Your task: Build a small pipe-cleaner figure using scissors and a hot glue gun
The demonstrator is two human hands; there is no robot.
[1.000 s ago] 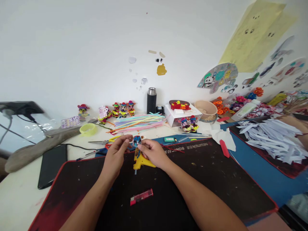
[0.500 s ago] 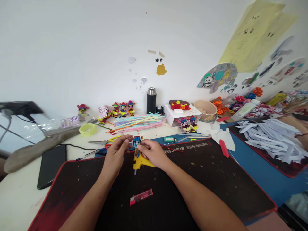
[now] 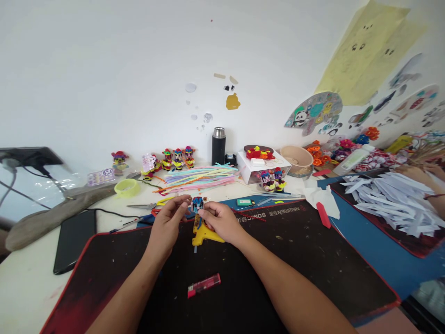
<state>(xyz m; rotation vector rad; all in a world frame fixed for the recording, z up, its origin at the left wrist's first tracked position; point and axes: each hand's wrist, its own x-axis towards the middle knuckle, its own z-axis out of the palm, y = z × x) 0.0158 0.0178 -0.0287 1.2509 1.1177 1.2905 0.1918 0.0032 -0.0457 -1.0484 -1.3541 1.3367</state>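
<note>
A small blue, black and white pipe-cleaner figure (image 3: 198,204) is between my two hands over the near mat. My right hand (image 3: 220,221) pinches its right side with thumb and forefinger. On the other side, my left hand (image 3: 168,220) has its thumb and fingers closed at the figure's left edge; the exact contact is too small to make out. Just below lies a yellow hot glue gun (image 3: 205,236), partly hidden by my right hand, with a glue stick end poking out. A pink lighter (image 3: 204,285) rests on the black mat (image 3: 299,260) nearer to me.
Scissors (image 3: 142,206), colourful pipe cleaners (image 3: 201,176) and a yellow tape roll (image 3: 127,187) lie behind. Several finished figures (image 3: 178,158) stand by the wall, with a black flask (image 3: 219,146) and a white box (image 3: 264,164). At right, a co-worker's hand (image 3: 410,175) is beside white paper strips (image 3: 392,199).
My hands and the figure stay almost still. At the far right, the co-worker's hands and arm have come further in over the paper strips.
</note>
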